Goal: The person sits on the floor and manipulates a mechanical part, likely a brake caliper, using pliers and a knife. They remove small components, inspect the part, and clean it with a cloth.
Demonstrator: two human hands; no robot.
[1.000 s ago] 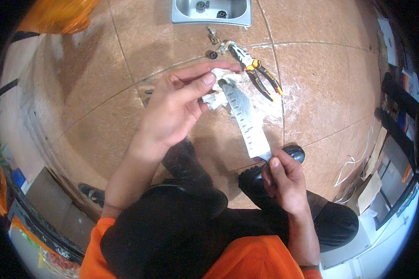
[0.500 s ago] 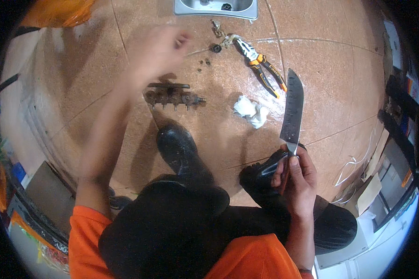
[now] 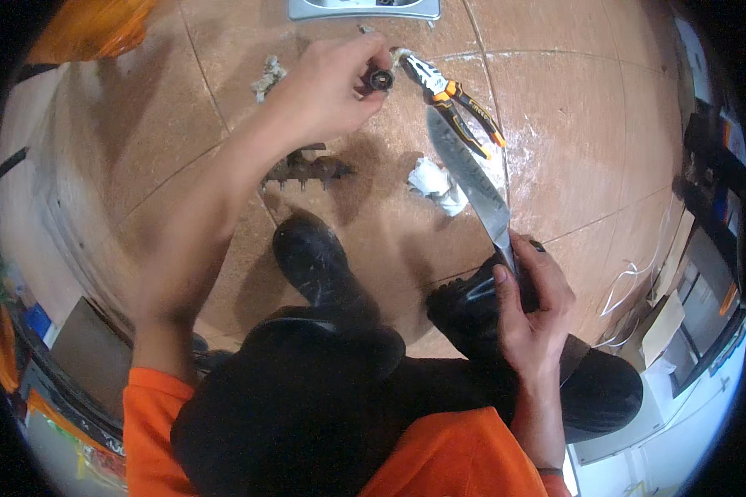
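A small black ring-shaped part (image 3: 380, 79) is pinched in the fingers of my left hand (image 3: 336, 87), just above the floor near the pliers' jaws. My right hand (image 3: 535, 302) grips the handle of a wide-bladed kitchen knife (image 3: 471, 176). Its blade points up and to the left, with the tip close to the orange and black pliers (image 3: 452, 99) lying on the floor. Beneath my left forearm rests a dark metal manifold (image 3: 307, 170) with several short studs, partly hidden by the arm. A crumpled white tissue (image 3: 437, 186) lies left of the blade.
A steel tray (image 3: 365, 12) stands at the far edge, cut off by the frame. Crumpled whitish scrap (image 3: 268, 79) lies left of my left hand. My black boots (image 3: 315, 257) stand on the brown floor. White cable (image 3: 626, 290) trails at the right, beside boxes.
My left hand has moved right and closed on the black ring-shaped part that lay on the floor. The knife has tilted left, its tip swinging toward the pliers.
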